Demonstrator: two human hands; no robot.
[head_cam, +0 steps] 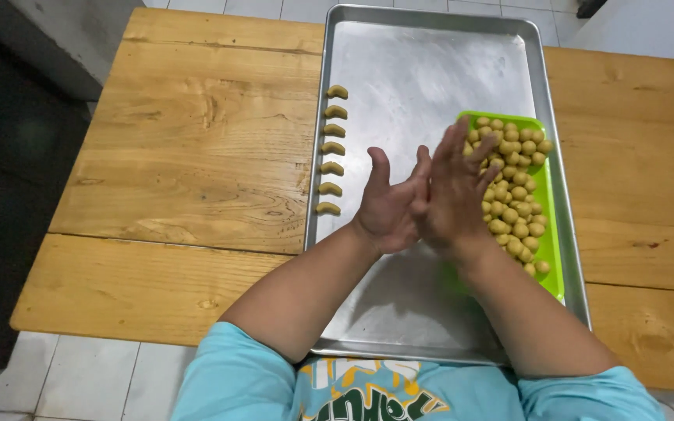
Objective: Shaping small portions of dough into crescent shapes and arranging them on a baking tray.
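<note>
Closest to me are my turquoise sleeves [235, 374] and bare forearms, reaching over the near rim of a large metal baking tray [399, 343] that sits on a wooden table [196, 156]. Above the tray's middle my left hand [388, 206] and right hand [454, 191] press flat together, palm to palm, fingers stretched out and slightly fanned. Anything between the palms is hidden, so I cannot tell whether they hold a piece of dough.

Just right of my hands, inside the big tray, lies a bright green tray [554, 265] heaped with small round yellowish dough balls [516, 210]; my right hand covers part of its left side.

Further out on the left, a single column of seven curved, crescent-shaped dough pieces [332, 148] runs along the metal tray's left edge, evenly spaced and apart.

Judging by this, the shaping is at an early stage: seven crescents are laid, dozens of balls wait, and most of the metal tray is bare.
</note>
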